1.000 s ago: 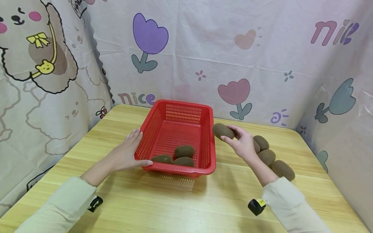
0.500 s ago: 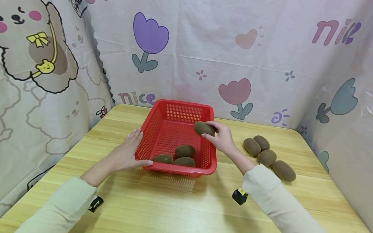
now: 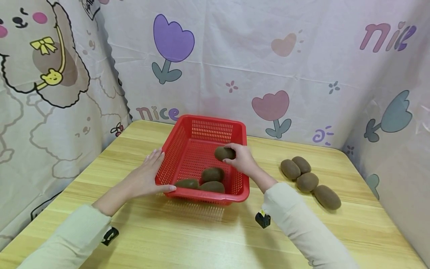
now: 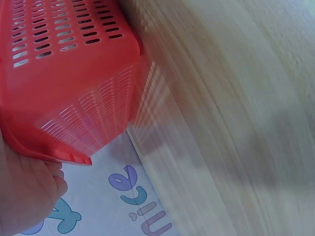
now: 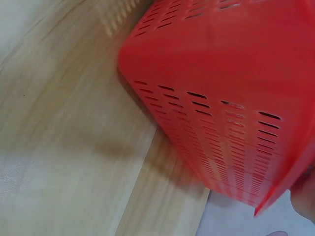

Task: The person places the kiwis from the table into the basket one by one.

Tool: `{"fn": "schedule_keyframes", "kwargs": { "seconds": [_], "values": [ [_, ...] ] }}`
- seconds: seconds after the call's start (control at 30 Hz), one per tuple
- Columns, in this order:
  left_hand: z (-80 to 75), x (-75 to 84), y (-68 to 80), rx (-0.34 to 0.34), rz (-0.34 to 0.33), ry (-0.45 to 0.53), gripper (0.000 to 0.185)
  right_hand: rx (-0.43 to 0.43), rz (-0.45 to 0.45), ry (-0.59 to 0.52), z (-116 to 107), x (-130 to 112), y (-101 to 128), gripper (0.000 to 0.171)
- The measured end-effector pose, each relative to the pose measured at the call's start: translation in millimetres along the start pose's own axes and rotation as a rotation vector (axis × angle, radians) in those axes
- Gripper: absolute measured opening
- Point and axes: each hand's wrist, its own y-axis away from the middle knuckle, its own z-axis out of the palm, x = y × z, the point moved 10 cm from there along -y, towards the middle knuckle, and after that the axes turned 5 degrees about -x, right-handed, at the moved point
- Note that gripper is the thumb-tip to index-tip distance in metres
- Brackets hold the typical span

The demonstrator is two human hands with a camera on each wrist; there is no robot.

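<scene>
A red slotted basket point(image 3: 188, 129) stands on the wooden table point(image 3: 208, 239) with three brown kiwis point(image 3: 212, 174) lying at its near end. My right hand point(image 3: 241, 160) reaches over the basket's right wall and grips another kiwi point(image 3: 223, 153) above the basket floor. My left hand point(image 3: 147, 175) rests flat against the basket's left wall, thumb along the near rim. The left wrist view shows the basket's outer wall point(image 4: 74, 83) and part of the hand point(image 4: 24, 191). In the right wrist view the basket's side point(image 5: 231, 93) fills the frame.
Several more kiwis point(image 3: 307, 181) lie in a cluster on the table to the right of the basket. Printed cloth walls point(image 3: 268, 74) enclose the table at the back and both sides.
My right hand has carried the kiwi leftward from beside the cluster, over the basket's right wall, and lowered it inside. The left hand has stayed on the basket.
</scene>
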Motion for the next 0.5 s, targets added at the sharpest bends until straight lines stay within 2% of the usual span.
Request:
{"fn": "schedule_keyframes", "kwargs": {
  "seconds": [0.17,0.5],
  "values": [
    [-0.9,0.8,0.4,0.001,0.001,0.003,0.115,-0.061,-0.016,0.078,11.1,-3.9,-7.9,0.036],
    [-0.2,0.9,-0.1,-0.002,0.001,0.011,0.115,-0.175,0.066,0.200,27.3,-1.0,-14.9,0.029]
  ]
}}
